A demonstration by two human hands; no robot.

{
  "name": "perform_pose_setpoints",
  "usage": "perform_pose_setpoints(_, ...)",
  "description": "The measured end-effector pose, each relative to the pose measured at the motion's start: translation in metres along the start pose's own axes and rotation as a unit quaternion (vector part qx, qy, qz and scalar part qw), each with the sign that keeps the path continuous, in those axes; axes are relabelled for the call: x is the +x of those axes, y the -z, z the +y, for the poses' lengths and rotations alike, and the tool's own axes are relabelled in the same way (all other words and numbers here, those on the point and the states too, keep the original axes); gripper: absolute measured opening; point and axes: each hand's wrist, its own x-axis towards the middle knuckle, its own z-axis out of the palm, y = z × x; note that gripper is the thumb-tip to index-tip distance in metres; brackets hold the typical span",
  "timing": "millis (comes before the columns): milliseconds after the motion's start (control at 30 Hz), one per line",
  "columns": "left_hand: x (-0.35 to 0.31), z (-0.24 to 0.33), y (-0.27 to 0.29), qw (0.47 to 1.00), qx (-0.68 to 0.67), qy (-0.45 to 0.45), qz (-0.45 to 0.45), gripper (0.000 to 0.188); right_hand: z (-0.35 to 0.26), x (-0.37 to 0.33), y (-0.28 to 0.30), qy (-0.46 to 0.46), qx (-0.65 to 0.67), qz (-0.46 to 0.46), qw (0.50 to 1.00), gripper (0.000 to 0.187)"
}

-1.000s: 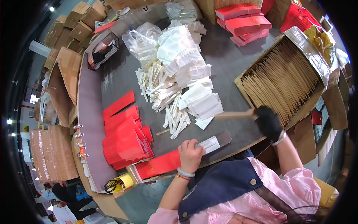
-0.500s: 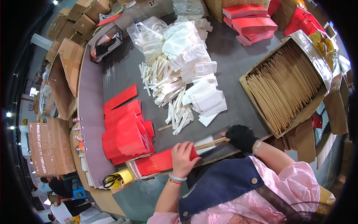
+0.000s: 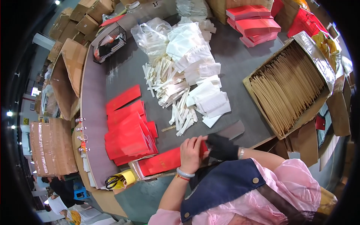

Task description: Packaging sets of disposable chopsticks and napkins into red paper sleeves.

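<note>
Near the front edge of the table, my bare left hand (image 3: 190, 155) presses down on a red paper sleeve (image 3: 159, 162), its fingers closed over the right end. The sleeve lies in a shallow cardboard tray (image 3: 135, 170). My right hand (image 3: 224, 147), in a black fingerless glove, is at the sleeve's right end, close to my left fingertips. It is smeared by motion, and anything in its fingers is hidden. A flat translucent grey strip (image 3: 232, 130) lies just beyond the glove. To the left is a pile of red sleeves (image 3: 127, 135).
White paper packets (image 3: 208, 99) and narrow white strips (image 3: 165, 82) are heaped mid-table. A carton of thin wooden sticks (image 3: 287, 88) stands at the right. Stacked red sleeves (image 3: 255, 24) sit at the back. Black-handled scissors (image 3: 111, 182) rest in a yellow holder (image 3: 127, 177) at the front left.
My right hand has moved left to the sleeve's end. The wooden sticks and white packet that stuck out there are no longer visible. My left hand has shifted slightly right.
</note>
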Motion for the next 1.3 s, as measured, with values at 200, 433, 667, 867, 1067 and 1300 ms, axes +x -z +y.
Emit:
perform_pose_setpoints(200, 0.019, 0.013, 0.028, 0.969, 0.071, -0.060, -0.230, 0.044, -0.006, 0.001, 0.039, 0.052, -0.419, -0.123, 0.898, 0.070)
perform_pose_setpoints(433, 0.029, -0.061, 0.127, 0.987, 0.160, -0.032, 0.002, 0.024, -0.033, 0.003, 0.086, 0.064, -0.405, 0.017, 0.912, 0.058)
perform_pose_setpoints(667, -0.032, -0.018, 0.007, 0.963, 0.069, 0.259, 0.021, 0.085, -0.045, -0.004, 0.074, -0.022, -0.426, -0.075, 0.901, 0.061)
perform_pose_setpoints(867, -0.038, -0.023, -0.012, 0.953, 0.002, 0.294, 0.072, 0.093, -0.046, -0.003, 0.072, 0.000, -0.458, -0.104, 0.883, 0.060)
perform_pose_setpoints(1067, -0.038, -0.022, -0.007, 0.953, -0.022, 0.299, 0.050, 0.091, -0.044, 0.007, 0.062, -0.036, -0.415, -0.186, 0.890, 0.066)
perform_pose_setpoints(1300, -0.021, -0.030, 0.006, 0.965, -0.052, 0.258, 0.002, 0.083, -0.020, 0.027, 0.004, 0.041, -0.312, -0.185, 0.931, 0.073)
